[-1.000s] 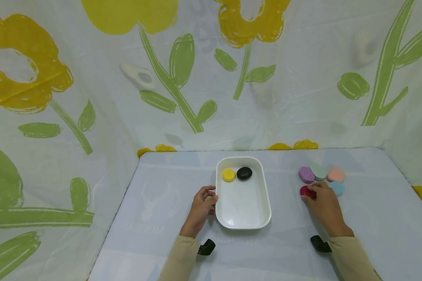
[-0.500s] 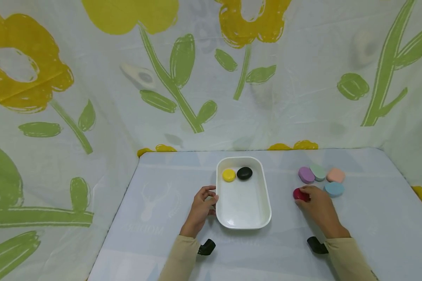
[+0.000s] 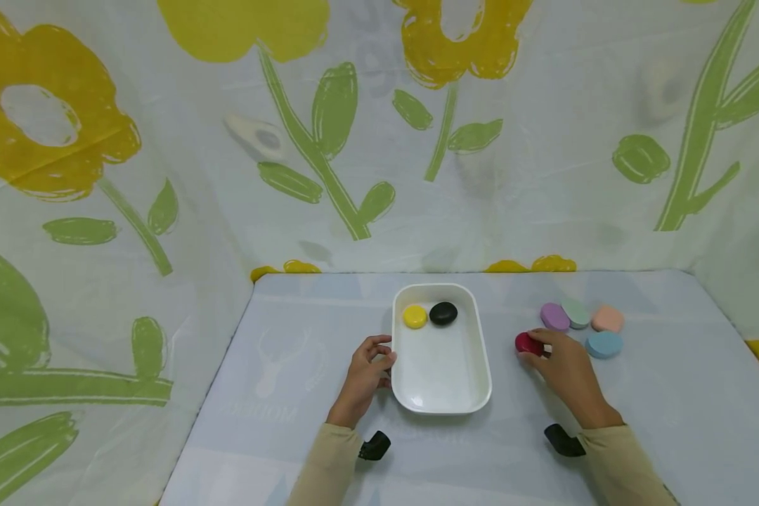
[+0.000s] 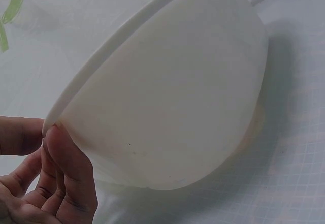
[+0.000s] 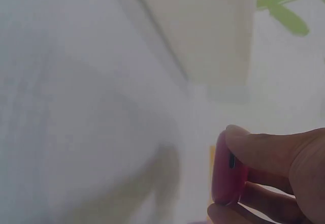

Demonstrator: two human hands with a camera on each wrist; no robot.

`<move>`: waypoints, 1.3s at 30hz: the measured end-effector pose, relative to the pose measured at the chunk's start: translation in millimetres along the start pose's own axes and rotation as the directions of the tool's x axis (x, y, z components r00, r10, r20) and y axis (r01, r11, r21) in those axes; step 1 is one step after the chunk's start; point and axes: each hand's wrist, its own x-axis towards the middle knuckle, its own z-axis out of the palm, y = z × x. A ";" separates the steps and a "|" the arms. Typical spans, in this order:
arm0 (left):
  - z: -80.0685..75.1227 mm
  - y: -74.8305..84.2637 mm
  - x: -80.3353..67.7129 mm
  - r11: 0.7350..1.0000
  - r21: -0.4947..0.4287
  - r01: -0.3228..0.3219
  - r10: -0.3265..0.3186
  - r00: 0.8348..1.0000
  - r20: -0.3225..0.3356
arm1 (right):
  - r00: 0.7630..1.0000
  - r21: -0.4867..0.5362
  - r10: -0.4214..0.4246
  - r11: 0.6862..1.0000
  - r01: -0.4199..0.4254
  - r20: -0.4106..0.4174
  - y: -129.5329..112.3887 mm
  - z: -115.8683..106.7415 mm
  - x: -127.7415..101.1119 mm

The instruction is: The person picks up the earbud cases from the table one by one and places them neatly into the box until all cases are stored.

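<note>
The red puck [image 3: 526, 344], pinched in the right hand's grip [image 3: 563, 358], has moved left since half a second ago, nearer the smooth white tray [image 3: 440, 372] and farther from the blue oval piece [image 3: 604, 344]. The left hand's grip [image 3: 365, 369] still pinches the tray's rim. Only the right wrist view shows a dark mark on the puck's rounded side.

Two arms in long tan cloth sleeves [image 3: 326, 460] lean in toward each other. The bare left hand [image 3: 365, 372] pinches with its thumb and bent fingers. The bare right hand [image 3: 564, 364] pinches too, its back facing up, well apart from the left.
</note>
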 end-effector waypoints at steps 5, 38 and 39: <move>0.7 0.2 -0.8 1.000 -0.005 -0.008 0.008 1.000 0.003 | 1.000 0.032 -0.029 0.999 0.028 0.005 -23.2 -0.6 7.3; 0.4 1.8 -2.8 1.000 -0.003 -0.012 0.012 1.000 0.017 | 0.954 0.113 -0.229 0.971 0.210 0.193 -118.4 47.7 60.4; 0.6 1.8 -2.7 1.000 -0.002 -0.011 0.011 1.000 0.016 | 0.952 0.107 -0.231 0.971 0.213 0.203 -119.9 49.3 61.3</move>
